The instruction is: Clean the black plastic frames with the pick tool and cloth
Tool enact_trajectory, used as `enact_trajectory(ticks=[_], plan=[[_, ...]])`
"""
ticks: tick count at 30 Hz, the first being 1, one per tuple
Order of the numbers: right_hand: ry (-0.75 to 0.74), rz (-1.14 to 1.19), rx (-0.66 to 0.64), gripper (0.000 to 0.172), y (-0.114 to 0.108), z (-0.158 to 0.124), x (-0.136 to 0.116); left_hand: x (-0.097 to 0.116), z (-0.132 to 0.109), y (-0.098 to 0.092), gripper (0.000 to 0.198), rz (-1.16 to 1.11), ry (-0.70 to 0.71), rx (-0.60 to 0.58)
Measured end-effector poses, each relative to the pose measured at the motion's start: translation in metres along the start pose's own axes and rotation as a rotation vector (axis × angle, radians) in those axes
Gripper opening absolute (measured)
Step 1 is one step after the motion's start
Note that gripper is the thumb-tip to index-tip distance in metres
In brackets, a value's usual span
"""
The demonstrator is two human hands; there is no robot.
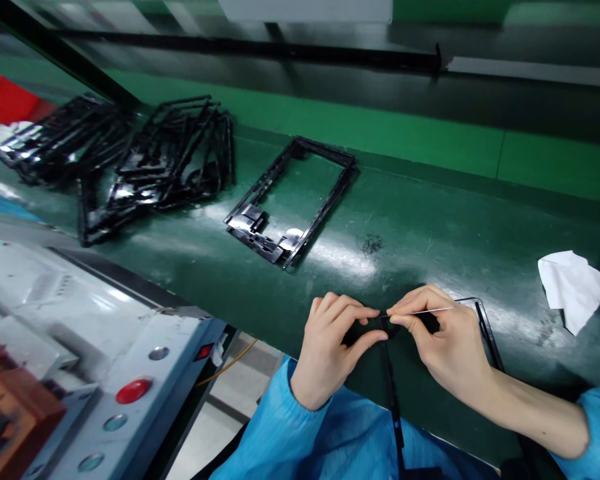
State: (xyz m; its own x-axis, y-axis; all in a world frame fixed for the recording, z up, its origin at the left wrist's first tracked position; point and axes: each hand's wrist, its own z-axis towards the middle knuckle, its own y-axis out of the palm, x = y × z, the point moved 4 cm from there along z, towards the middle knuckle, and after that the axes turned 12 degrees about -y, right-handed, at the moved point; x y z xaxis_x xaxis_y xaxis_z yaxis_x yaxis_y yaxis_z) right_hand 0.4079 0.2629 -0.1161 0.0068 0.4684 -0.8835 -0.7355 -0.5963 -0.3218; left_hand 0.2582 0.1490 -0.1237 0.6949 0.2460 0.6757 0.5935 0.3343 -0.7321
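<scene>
My left hand (330, 347) and my right hand (445, 340) meet at the near edge of the green conveyor belt (430, 227). Both pinch the top edge of a thin black rectangular frame (487, 333), which stands tilted toward me. My left fingers are curled round its corner. My right fingers pinch a thin pale strip or needle (430, 311) lying along the frame's top edge. Both sleeves are light blue. The lower part of the frame drops out of sight between my arms.
Another black frame (293, 200) lies flat on the belt ahead. Two piles of several black frames (155, 167) sit at the left. A white cloth (573, 287) lies at the right. A grey machine panel with a red button (133, 391) stands at near left.
</scene>
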Motion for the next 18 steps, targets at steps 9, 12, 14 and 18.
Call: enact_trajectory(ticks=[9, 12, 14, 18], plan=[[0.005, 0.000, -0.009, 0.021, -0.0007, -0.0014, 0.0009, 0.0008, 0.0007, 0.0000, 0.022, -0.010, 0.016, -0.003], [-0.005, -0.001, -0.001, 0.022, -0.0008, -0.0012, 0.0008, 0.0008, 0.0007, -0.0001, 0.022, -0.012, 0.016, -0.004], [-0.008, -0.010, -0.005, 0.022, -0.0005, -0.0012, 0.0008, 0.0007, 0.0006, -0.0004, 0.022, -0.016, 0.014, -0.001], [0.000, -0.018, -0.021, 0.022, -0.0003, -0.0017, 0.0010, 0.0009, 0.0005, -0.0003, 0.022, -0.014, 0.021, 0.004]])
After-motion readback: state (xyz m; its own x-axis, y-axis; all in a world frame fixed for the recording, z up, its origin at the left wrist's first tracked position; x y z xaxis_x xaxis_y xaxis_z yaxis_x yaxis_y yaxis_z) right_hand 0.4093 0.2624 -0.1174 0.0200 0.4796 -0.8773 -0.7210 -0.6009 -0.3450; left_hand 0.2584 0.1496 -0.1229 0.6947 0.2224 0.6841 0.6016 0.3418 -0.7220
